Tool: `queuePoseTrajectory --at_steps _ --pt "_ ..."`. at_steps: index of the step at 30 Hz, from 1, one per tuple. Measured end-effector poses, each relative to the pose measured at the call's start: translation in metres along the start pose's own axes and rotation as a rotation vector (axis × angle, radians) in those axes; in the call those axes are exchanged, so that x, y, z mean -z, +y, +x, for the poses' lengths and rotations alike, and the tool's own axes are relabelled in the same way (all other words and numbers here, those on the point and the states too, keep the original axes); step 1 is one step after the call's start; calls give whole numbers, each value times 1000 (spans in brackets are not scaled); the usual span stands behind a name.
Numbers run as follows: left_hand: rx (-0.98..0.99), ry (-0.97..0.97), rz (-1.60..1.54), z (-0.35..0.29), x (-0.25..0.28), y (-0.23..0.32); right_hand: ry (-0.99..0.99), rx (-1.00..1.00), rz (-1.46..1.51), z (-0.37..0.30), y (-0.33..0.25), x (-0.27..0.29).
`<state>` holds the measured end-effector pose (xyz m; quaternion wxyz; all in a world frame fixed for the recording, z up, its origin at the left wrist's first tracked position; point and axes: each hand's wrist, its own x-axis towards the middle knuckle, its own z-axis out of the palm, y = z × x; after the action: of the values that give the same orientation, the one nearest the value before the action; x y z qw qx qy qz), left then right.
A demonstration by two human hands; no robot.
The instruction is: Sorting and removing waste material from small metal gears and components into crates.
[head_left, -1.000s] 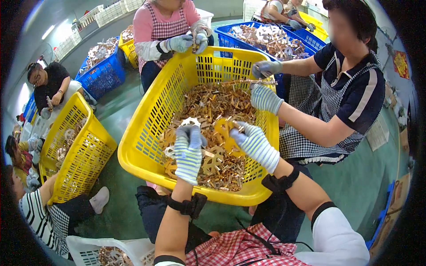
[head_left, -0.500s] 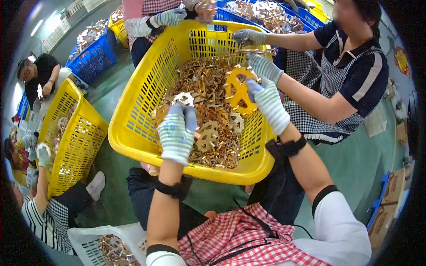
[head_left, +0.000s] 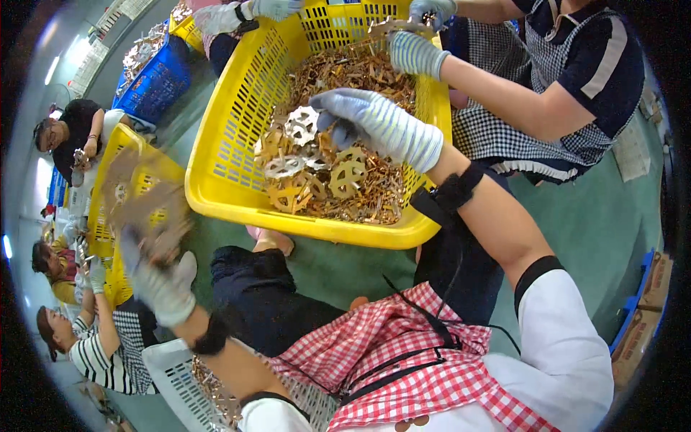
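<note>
We see left hand (head_left: pixel 157 288) left of yellow basket (head_left: pixel 302 229), blurred; brown metal pieces (head_left: pixel 144 198) at its fingers, whether clamped we can't tell; right hand (head_left: pixel 389 129) over basket, curled beside silver toothed disc (head_left: pixel 301 125); pinch unclear to us; disc over heaped metal scraps (head_left: pixel 360 81).

Photographed inside a factory workshop — recognizable by a large yellow plastic basket (head_left: pixel 309 227) and a blue basket (head_left: pixel 155 90), both loaded with metal pieces (head_left: pixel 360 201), and by co-workers (head_left: pixel 540 101), some in checked aprons (head_left: pixel 497 140) and striped gloves (head_left: pixel 417 54). Lit by a tube light (head_left: pixel 52 70) at upper left, laid with a green floor (head_left: pixel 597 216), and lined at the right with stacked cardboard boxes (head_left: pixel 637 345).
</note>
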<state>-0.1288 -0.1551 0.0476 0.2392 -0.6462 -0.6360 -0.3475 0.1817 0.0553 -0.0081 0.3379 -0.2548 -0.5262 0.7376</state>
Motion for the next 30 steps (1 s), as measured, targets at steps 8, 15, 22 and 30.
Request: queuePoseTrajectory --at_steps 8,15,22,30 --pt "1073 1317 -893 -231 186 -76 20 -12 -35 8 6 -4" --pt "1167 137 -1941 -122 70 31 13 -54 -61 16 15 -10" --pt "1637 204 -1616 -183 -232 -24 9 -2 -144 13 -4 -13" --pt "1998 273 -1743 -295 -331 60 16 -143 -258 13 15 -7"
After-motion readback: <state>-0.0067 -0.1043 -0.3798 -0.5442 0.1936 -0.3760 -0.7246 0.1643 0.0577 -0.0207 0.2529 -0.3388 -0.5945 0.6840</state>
